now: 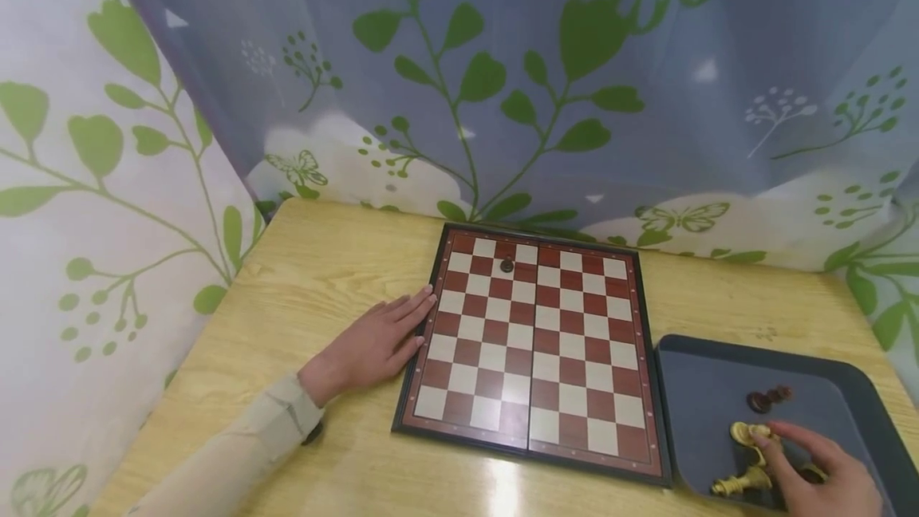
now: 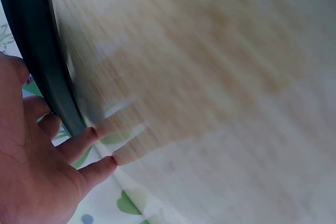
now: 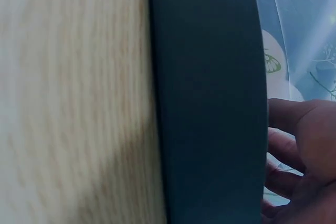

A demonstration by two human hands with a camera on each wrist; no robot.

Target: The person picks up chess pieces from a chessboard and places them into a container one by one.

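A chessboard (image 1: 502,333) with red-brown and cream squares lies unfolded on the table. On a square near its far left stands one small dark chess piece (image 1: 506,265). My left hand (image 1: 376,344) rests at the board's left edge, fingers extended, fingertips on the border; the left wrist view shows those fingers (image 2: 98,170) by the table surface. Over the grey tray (image 1: 689,389) at right, my right hand (image 1: 826,469) pinches a gold chess piece (image 1: 742,432) between thumb and forefinger. Other gold pieces (image 1: 739,483) lie beneath that hand, partly hidden by it.
Dark chess pieces (image 1: 761,401) lie farther back in the tray, whose near-left side meets the board's right edge. A patterned curtain (image 1: 502,102) hangs behind the wooden table (image 1: 323,262) and along its left. In the right wrist view, the tray's outer wall (image 3: 210,98) covers most of the right hand.
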